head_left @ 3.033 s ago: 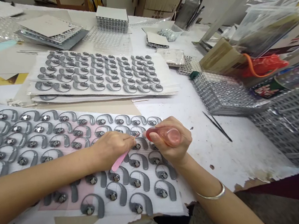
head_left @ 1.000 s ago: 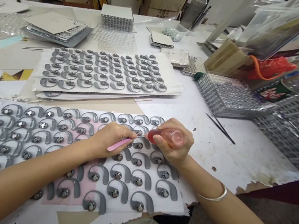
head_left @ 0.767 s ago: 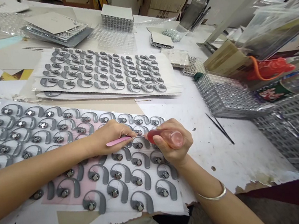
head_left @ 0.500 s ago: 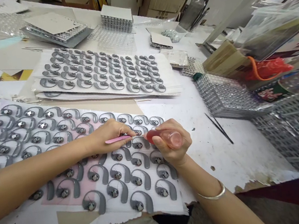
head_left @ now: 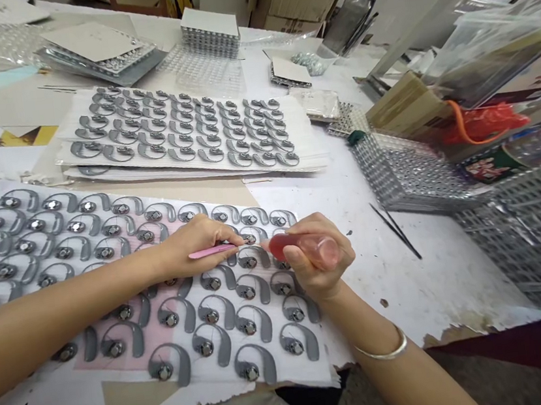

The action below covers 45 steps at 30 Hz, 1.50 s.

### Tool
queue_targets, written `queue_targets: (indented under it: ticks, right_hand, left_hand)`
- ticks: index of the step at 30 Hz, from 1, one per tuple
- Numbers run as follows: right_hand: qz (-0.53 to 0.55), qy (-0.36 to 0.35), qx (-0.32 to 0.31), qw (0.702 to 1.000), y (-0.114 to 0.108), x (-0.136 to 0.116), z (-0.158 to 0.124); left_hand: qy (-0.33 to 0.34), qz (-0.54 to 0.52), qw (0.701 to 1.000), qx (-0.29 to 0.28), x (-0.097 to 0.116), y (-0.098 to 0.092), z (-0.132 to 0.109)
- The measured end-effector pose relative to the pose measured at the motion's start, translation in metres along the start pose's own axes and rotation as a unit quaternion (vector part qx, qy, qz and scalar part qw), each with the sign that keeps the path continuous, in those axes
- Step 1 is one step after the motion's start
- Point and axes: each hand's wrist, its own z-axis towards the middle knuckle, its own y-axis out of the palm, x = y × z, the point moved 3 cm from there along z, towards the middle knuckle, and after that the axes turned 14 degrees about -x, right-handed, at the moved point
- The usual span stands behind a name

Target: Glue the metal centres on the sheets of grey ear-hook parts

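Two sheets of grey ear hooks: near sheet (head_left: 320,368), far sheet (head_left: 306,137). One pink tweezers (head_left: 212,251), one clear bottle (head_left: 308,248) with red end. Left hand (head_left: 195,241): fingers pinched on tweezers. Long axis near level, tip pointing right, over near sheet's right end. Right hand (head_left: 320,265): fingers wrapped round bottle, red end pointing left, just beside tweezers tip. Three seconds earlier tweezers slanted, rear end low.
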Motion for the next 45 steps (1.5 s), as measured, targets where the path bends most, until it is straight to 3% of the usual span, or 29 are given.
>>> queue_targets:
  ticks: [13,28,32,37,42,45]
  right_hand:
    - [0.009,0.001,-0.032,0.999,0.004,0.000,0.002]
    - [0.004,0.003,-0.016,1.000,0.006,0.001,0.000]
    - [0.086,0.079,0.063,0.991,-0.002,0.008,-0.001]
    - [0.200,0.141,0.208,0.947,-0.023,0.024,0.009]
    - [0.342,0.177,0.269,0.882,-0.039,0.037,0.015]
    - [0.345,0.174,0.280,0.879,-0.045,0.034,0.017]
  left_hand:
    - [0.000,0.008,1.000,0.008,0.000,0.000,-0.001]
    - [-0.019,0.017,1.000,0.005,0.002,-0.001,0.001]
    - [-0.039,0.027,0.999,-0.003,0.004,-0.001,0.003]
    - [-0.088,0.028,0.996,0.019,0.008,0.000,0.004]
    - [-0.122,0.024,0.990,0.073,0.020,-0.003,0.005]
    - [-0.083,0.071,0.990,0.090,0.025,-0.006,0.008]
